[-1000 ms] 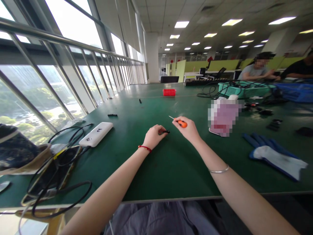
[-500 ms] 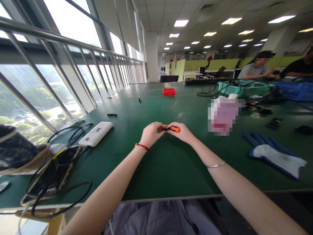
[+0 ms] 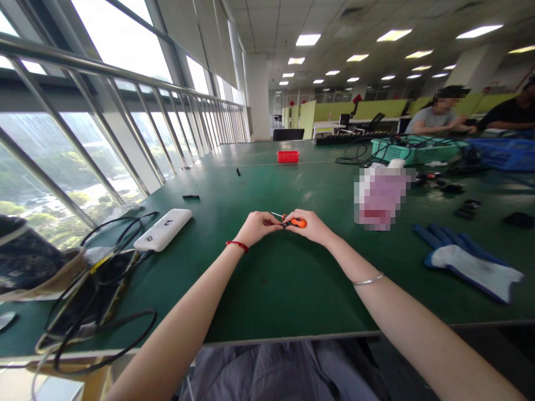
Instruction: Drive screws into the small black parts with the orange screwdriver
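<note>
An orange-handled screwdriver (image 3: 298, 223) is in my right hand (image 3: 308, 223), whose fingers are closed around it. Its thin metal shaft points left, passing just beyond the fingertips of my left hand (image 3: 259, 227). My left hand is closed in a pinch on a small black piece (image 3: 286, 225) that lies between the two hands, touching or close to the right fingertips. The fingers hide most of this piece, so its kind cannot be made out. Both hands are held together over the middle of the green table (image 3: 288, 278).
Left of my hands are a white power bank (image 3: 164, 229), black cables (image 3: 104, 323) and a small black part (image 3: 191, 196). A red bin (image 3: 288, 157) stands farther off. To the right lie a blue-and-white glove (image 3: 472, 262), a blurred pink packet (image 3: 382, 197) and a teal basket (image 3: 418, 150). Two people sit beyond.
My left hand has shifted slightly left and turned, and the screwdriver's metal shaft now shows beyond its fingertips. My right hand has hardly moved and keeps hold of the screwdriver.
</note>
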A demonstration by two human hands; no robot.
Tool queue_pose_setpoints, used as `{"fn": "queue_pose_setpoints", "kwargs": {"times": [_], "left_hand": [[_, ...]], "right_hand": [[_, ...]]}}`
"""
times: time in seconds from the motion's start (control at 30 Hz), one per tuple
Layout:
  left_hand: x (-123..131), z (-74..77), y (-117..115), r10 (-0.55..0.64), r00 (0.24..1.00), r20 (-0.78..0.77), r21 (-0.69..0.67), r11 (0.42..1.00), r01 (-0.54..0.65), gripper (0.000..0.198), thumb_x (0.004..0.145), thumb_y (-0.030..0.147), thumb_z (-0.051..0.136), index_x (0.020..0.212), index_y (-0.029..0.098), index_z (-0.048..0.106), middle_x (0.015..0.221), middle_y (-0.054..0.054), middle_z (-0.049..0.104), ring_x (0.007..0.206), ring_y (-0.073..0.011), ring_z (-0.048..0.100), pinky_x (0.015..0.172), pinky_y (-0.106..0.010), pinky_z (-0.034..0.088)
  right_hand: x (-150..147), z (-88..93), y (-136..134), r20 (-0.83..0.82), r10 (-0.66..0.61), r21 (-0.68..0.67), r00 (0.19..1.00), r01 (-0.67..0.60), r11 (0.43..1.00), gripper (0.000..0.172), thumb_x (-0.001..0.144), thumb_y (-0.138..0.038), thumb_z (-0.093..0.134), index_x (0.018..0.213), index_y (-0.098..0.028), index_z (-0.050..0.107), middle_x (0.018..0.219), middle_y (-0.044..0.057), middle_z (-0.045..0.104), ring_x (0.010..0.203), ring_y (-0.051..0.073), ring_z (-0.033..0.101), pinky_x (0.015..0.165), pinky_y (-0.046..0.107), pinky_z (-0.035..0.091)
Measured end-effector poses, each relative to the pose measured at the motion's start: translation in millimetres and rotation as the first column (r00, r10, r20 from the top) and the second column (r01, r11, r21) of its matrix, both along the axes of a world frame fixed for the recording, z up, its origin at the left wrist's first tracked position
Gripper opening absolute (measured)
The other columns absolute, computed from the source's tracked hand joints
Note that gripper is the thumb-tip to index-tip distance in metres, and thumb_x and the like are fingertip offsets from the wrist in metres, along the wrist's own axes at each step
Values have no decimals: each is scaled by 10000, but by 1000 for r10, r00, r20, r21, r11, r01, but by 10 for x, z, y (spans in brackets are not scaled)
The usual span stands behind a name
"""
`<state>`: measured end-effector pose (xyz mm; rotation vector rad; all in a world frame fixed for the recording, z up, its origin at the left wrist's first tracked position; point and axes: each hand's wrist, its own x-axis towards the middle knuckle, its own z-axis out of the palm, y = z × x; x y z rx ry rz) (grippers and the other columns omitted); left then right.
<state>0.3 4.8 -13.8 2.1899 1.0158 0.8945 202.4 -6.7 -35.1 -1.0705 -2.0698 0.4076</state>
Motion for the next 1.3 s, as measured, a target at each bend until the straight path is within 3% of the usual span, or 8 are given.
{"fn": "queue_pose_setpoints", "kwargs": {"times": [0.23, 0.4, 0.7, 0.9, 1.3], "left_hand": [[29, 39, -50, 39, 992, -120, 128, 991, -23, 167, 779, 278, 597, 818, 176, 724, 822, -34, 719, 737, -162, 660, 733, -263, 526], [60, 83, -115, 94, 945, -312, 378, 925, 33, 241, 857, 236, 499, 998, 220, 694, 1000, -32, 691, 893, -164, 634, 814, -268, 485], [71, 122, -158, 208, 878, -431, 529, 847, 59, 218, 856, 220, 483, 965, 202, 671, 959, -43, 675, 918, -170, 586, 775, -262, 470], [146, 138, -192, 283, 827, -485, 575, 816, 57, 187, 806, 176, 479, 898, 174, 642, 902, -57, 657, 879, -183, 571, 719, -270, 463], [155, 141, -211, 326, 840, -434, 552, 833, -38, 127, 776, 182, 503, 848, 184, 607, 891, -38, 645, 868, -169, 575, 635, -245, 439]], "right_hand": [[6, -16, 17, -6, -34, 16, 999, 34, 999, 166, 740, -305, 646, 885, -238, 690, 907, 36, 665, 816, 186, 613, 744, 310, 455], [4, -11, 15, -57, -70, -5, 996, 70, 998, 163, 737, -311, 639, 871, -228, 682, 915, 38, 672, 832, 192, 617, 766, 321, 458], [-20, -3, 10, -86, -53, -1, 995, 53, 999, 161, 742, -319, 627, 853, -212, 676, 898, 33, 671, 831, 185, 614, 788, 317, 447], [-36, -8, 6, -64, -82, 3, 995, 83, 997, 141, 733, -307, 628, 841, -229, 674, 870, 20, 667, 811, 182, 614, 763, 307, 455], [-43, -4, 1, -35, -114, 20, 993, 115, 993, 138, 737, -289, 619, 855, -235, 665, 886, 13, 666, 807, 178, 611, 747, 298, 447]]}}
